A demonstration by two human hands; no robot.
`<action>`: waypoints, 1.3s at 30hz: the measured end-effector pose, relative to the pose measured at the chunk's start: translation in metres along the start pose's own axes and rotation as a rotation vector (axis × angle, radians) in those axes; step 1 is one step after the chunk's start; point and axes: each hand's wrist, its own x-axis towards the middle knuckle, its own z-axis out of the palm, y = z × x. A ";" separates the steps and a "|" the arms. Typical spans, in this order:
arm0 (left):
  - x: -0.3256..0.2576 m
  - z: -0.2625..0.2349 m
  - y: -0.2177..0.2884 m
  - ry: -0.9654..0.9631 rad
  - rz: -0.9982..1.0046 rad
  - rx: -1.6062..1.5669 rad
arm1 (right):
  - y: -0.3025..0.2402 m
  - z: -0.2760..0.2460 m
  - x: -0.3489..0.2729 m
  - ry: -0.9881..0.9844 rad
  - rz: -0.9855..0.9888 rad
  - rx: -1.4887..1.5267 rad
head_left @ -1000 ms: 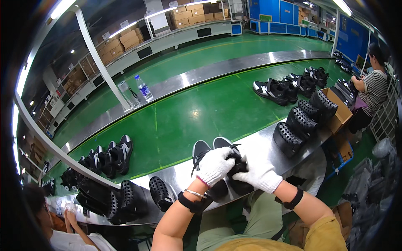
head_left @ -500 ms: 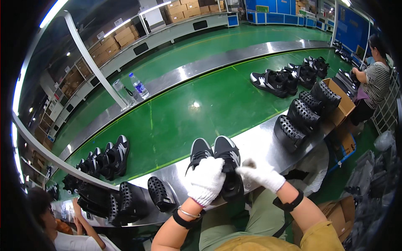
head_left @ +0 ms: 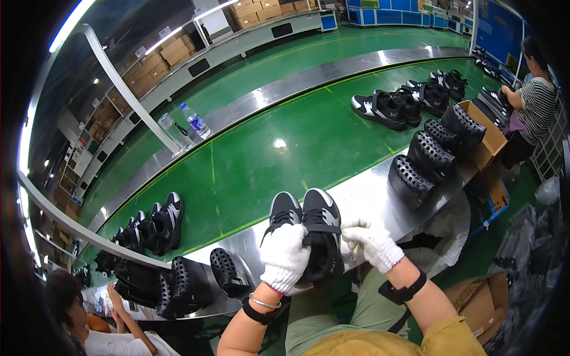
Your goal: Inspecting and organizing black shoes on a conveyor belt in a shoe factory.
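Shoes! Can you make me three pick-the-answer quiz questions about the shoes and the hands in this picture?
1. Where is the pair of shoes the hands hold?
A. at the belt's metal edge
B. in a cardboard box
C. on the floor

2. What colour is the belt?
A. red
B. green
C. yellow

3. What do both hands wear?
A. nothing
B. black mittens
C. white gloves

Answers: 1 A, the shoes rest on the steel strip by the belt. 2 B, the wide belt is green. 3 C, the left hand and right hand are in white knit gloves.
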 end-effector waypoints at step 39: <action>-0.173 -0.021 -0.090 0.393 -0.459 -0.029 | 0.039 0.188 -0.033 -0.339 -1.001 -1.125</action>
